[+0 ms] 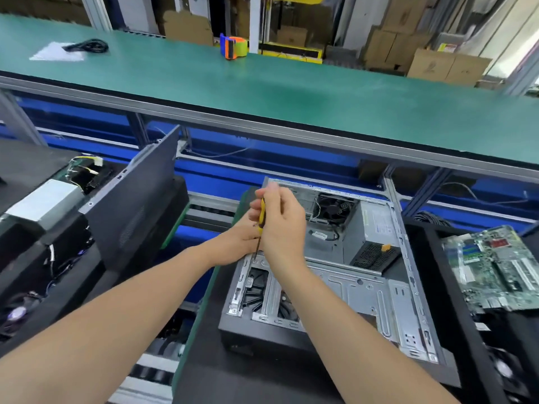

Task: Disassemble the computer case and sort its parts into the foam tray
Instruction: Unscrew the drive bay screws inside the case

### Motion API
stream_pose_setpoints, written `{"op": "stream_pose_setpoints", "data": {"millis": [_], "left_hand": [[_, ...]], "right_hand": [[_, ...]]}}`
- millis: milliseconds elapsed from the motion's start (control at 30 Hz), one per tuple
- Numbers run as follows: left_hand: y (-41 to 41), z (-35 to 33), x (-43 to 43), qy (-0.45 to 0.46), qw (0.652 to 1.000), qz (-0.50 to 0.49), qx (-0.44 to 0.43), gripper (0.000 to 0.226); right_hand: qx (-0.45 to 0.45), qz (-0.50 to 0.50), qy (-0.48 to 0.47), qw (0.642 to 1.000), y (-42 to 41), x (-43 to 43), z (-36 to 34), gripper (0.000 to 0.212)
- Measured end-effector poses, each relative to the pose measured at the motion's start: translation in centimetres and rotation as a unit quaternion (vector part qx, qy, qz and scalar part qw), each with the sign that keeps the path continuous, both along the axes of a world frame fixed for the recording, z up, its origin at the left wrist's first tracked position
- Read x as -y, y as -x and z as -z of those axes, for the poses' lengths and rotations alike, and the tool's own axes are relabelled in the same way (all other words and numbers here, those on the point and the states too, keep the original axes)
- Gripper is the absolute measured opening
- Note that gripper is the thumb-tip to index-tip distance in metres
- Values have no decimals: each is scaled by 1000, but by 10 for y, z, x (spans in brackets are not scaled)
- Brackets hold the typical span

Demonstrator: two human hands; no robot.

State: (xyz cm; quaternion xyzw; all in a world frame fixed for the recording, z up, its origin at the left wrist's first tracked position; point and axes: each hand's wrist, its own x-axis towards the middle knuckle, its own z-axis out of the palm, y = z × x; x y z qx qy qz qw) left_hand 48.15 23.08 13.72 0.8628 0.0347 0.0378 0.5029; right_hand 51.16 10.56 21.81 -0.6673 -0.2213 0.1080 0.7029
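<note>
The case lies open side up. The right hand grips the screwdriver by its handle, with the tool upright and its tip down on the case's left frame rail. The left hand sits at the shaft, partly hidden behind the right hand, so its grip cannot be determined. The fan and power supply sit inside the case. A board lies in the tray right of the case.

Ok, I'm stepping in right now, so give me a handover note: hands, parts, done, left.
Right hand grips the yellow screwdriver, tip down at the drive bracket of the open case.
Left hand sits by the shaft; its grip is hidden.
Done: side panel off, motherboard out, at the right.
Left: power supply, fan and bracket, all in the case.
</note>
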Motion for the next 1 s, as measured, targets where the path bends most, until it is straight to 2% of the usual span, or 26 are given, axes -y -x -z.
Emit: {"op": "stream_pose_setpoints", "data": {"millis": [100, 233, 333, 400, 500, 633, 700, 800, 900, 1000], "left_hand": [[-2, 7, -6, 40, 999, -2, 21, 45], [-10, 30, -20, -30, 998, 25, 48, 26], [-11, 35, -23, -31, 998, 14, 46, 45], [-10, 33, -22, -27, 997, 33, 56, 42], [-4, 19, -18, 5, 995, 55, 79, 39], [-1, 13, -13, 44, 995, 39, 74, 52], [-1, 14, -14, 61, 996, 35, 60, 56], [2, 14, -15, 57, 998, 20, 16, 42], [2, 14, -15, 47, 998, 13, 33, 35], [3, 9, -11, 48, 998, 21, 42, 39]], "right_hand": [[2, 46, -20, 999, 13, -6, 0, 38], [-36, 53, -47, 997, 20, -19, 0, 38], [-65, 30, -57, 996, 14, -23, -3, 41], [-78, -21, -56, 995, 7, -22, -3, 46], [-94, -169, -50, 980, -10, -16, -3, 51], [-164, -371, -41, 913, -35, -12, -9, 50], [-192, -425, -38, 884, -42, -16, -11, 45], [-199, -460, -42, 864, -43, -24, -12, 33], [-181, -458, -60, 868, -39, -27, -10, 26], [-130, -396, -51, 908, -34, -22, -5, 25]]}}
